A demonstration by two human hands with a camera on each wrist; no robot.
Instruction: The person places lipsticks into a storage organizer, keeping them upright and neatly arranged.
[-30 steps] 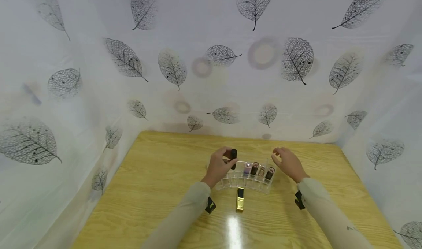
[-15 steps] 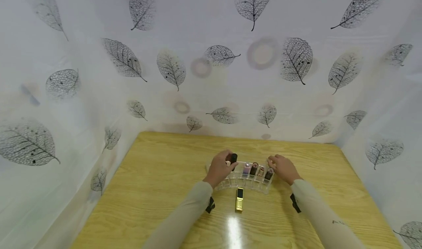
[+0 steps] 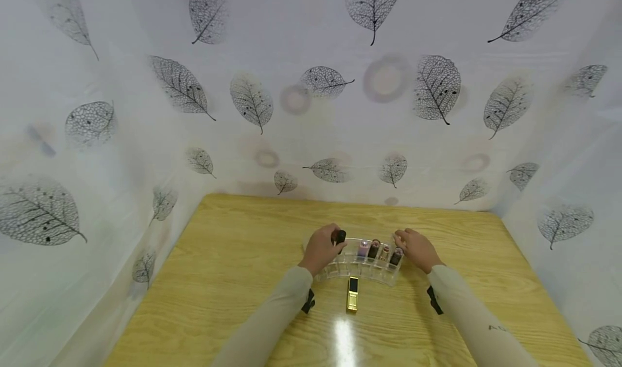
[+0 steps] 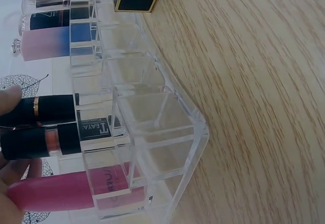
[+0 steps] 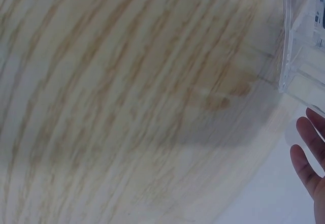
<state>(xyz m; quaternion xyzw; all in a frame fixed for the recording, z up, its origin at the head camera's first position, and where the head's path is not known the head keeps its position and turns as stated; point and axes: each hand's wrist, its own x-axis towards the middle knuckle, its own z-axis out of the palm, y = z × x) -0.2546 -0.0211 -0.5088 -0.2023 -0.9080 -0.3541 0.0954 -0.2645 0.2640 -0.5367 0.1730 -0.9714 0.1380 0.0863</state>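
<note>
My left hand (image 3: 320, 248) pinches a black lipstick (image 4: 53, 109) with a gold ring. Its lower end sits in a back-row slot of the clear curved organizer (image 3: 335, 270). Beside it in the left wrist view, a black tube with a pinkish band (image 4: 52, 140) and a pink tube (image 4: 56, 191) stand in neighbouring slots, close to the fingers. At the organizer's right end, my right hand (image 3: 419, 248) has its fingertips by the back corner; in the right wrist view its fingers (image 5: 310, 137) are extended beside the clear wall. Whether they touch it I cannot tell.
Several lipsticks, among them a lilac one (image 3: 363, 247) and a dark one (image 3: 396, 256), stand in the back row toward the right. A gold and black lipstick (image 3: 352, 294) lies on the wooden table (image 3: 233, 259) before the organizer. Leaf-printed curtains (image 3: 311, 129) surround the table.
My left hand has lowered the black lipstick into the organizer. My right hand has moved left, up to the organizer's right end, and then stayed there.
</note>
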